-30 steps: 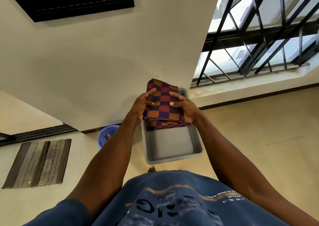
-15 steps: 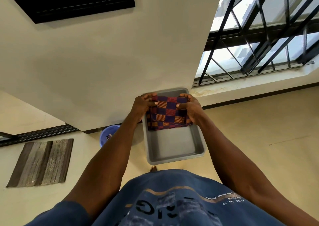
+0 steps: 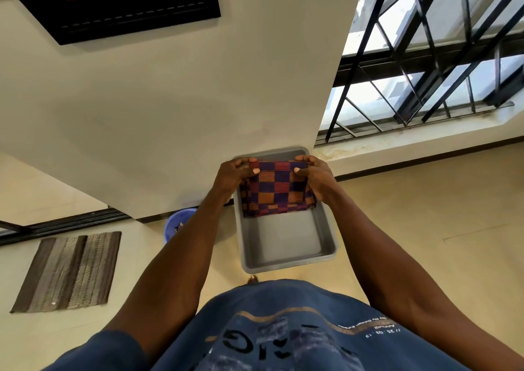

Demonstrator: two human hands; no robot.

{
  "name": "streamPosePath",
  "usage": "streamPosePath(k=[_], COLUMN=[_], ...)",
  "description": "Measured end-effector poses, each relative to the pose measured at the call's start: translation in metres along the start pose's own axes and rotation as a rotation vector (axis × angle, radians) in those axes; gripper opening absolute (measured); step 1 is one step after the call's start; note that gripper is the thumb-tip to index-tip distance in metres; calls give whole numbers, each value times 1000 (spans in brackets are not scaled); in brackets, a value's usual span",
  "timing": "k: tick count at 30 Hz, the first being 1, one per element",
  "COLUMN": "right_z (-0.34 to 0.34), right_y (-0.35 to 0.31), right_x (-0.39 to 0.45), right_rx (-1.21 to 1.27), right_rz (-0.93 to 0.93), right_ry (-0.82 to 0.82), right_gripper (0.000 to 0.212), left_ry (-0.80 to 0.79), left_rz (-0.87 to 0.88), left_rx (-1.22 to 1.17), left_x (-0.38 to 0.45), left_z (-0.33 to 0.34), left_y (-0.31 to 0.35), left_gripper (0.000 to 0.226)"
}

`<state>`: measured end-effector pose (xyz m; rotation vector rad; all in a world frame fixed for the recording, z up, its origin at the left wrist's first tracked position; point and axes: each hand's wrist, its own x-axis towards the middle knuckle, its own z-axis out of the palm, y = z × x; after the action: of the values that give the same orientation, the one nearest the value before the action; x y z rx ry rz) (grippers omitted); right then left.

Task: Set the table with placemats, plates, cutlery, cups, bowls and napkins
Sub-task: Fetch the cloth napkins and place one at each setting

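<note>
A: Any readable text?

B: Only on the person's blue printed T-shirt (image 3: 283, 328). Seen upside down, small white line looks like "// 25 · 03 · 13" with "Annual" above it; the large dark letters are too distorted to read. Nothing legible on anything else.

A: Hands?

B: Both are on the folded checked cloth of purple, red and orange squares (image 3: 276, 190), probably placemats or napkins, can't tell which. Left hand (image 3: 231, 176) pinches the far left corner, thumb on top, fingers curled under. Right hand (image 3: 316, 176) mirrors it on the far right corner. Hands are apart, one at each end of the far edge.

A: Cloth orientation?

B: Long axis runs left to right between the hands. Far edge is held up, near edge hangs lower toward the person.

A: Location?

B: Over the far half of a grey rectangular plastic tub (image 3: 286, 243) on the cream floor (image 3: 425, 229). Can't tell whether it touches the tub. Tub's long axis points away from the person.
</note>
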<state>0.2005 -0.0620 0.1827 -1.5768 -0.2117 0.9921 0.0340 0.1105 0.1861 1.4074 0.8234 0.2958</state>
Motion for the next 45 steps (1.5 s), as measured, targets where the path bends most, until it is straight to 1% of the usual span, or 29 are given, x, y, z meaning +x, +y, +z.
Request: streamPosePath(k=[2,4,7,10,12,13,15,17,19,21,23,24,26,27,28,29,30,31,32,33,36,38,39,40,42,43,45], right_z=[0,1,8,11,10,9,9,11,14,14,8,4,-2,-4,-6,-9,-12,-15,-19,-23,-40,-51,-55,-56,-56,-55,-54], right_y=[-1,-1,-1,-2,-5,-6,-9,-11,-11,-8,-5,-2,2,5,7,8,8,8,6,5,8,14,17,18,22,24,30], right_x=[1,2,4,4,4,4,5,3,0,-1,-5,-6,-10,-12,-12,-13,-15,-17,-20,-22,-32,-37,-40,-45,-56,-58,-62], right_rx=[-52,-174,-361,-380,-368,-357,-294,-209,-150,-98,-58,-32,41,64,73,76,68,59,54,64,184,393,517,612,729,767,834], right_rz=[3,-17,-71,-88,-96,-89,-61,-46,-47,-38,-1,31,77,76,63,47,36,26,21,17,22,33,36,37,34,35,13], right_ry=[-15,9,72,104,96,82,41,21,30,14,-62,-101,-130,-112,-82,-53,-31,-15,1,16,94,172,196,202,214,226,286], right_gripper=[31,32,24,19,22,23,24,25,30,33,38,46,56,55,49,45,43,42,42,43,51,59,56,49,33,31,34], left_ry=[18,34,69,119,118,85,1,-43,-8,55,126,147,145,101,30,-57,-150,-236,-292,-324,-325,-271,-241,-215,-198,-195,-208], left_rz=[21,57,95,136,129,100,3,-87,-134,-131,-110,-97,-104,-125,-153,-199,-248,-283,-303,-307,-283,-244,-225,-212,-192,-179,-181], left_rx=[97,231,346,364,320,273,132,19,2,1,8,-2,-78,-144,-207,-237,-224,-195,-180,-186,-228,-292,-326,-352,-369,-373,-363], left_x=[0,2,1,-3,-4,-3,0,1,0,-4,-6,-7,-9,-9,-7,-4,-4,-3,-2,-2,0,1,1,0,-3,-6,-10], left_z=[0,0,3,4,2,-1,-5,-1,8,20,28,31,33,33,32,30,30,32,35,39,58,75,85,96,117,126,143], left_y=[2,1,4,9,15,17,19,20,19,19,17,15,12,10,7,3,1,1,-1,0,3,0,-3,-5,-13,-17,-25], left_gripper=[36,35,24,14,11,11,17,17,15,12,13,13,9,6,23,49,74,92,102,109,109,107,105,103,103,104,99])
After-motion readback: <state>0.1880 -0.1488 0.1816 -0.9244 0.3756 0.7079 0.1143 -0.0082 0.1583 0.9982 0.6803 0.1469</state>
